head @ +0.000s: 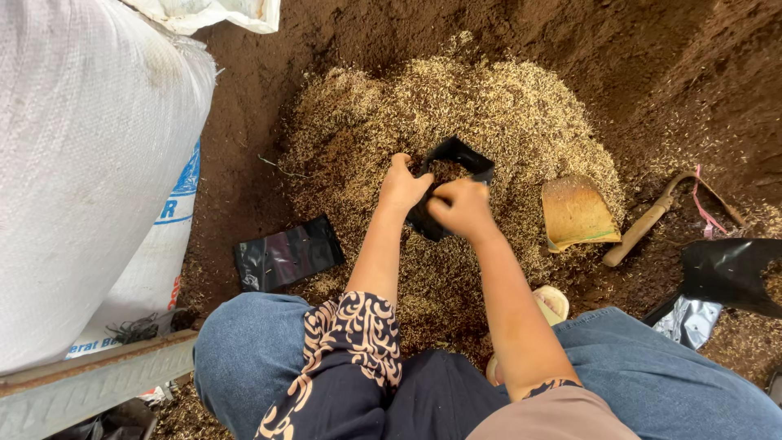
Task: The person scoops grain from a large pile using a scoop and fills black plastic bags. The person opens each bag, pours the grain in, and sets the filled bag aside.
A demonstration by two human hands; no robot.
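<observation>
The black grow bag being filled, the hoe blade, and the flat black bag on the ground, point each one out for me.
Black grow bag (463, 155): head view, on its far rim.
Hoe blade (575, 213): head view, middle of the blade.
Flat black bag (287, 254): head view, its centre.

single head-worn view, looking steeply down from close above the person's knees (269, 358) and forearms, facing forward onto the husk-strewn soil (489, 106); no second view shares it.

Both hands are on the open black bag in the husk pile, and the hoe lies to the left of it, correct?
Not quite. In the head view both hands, left hand and right hand, are on the open black bag, but the hoe lies to its right, not left.
</observation>
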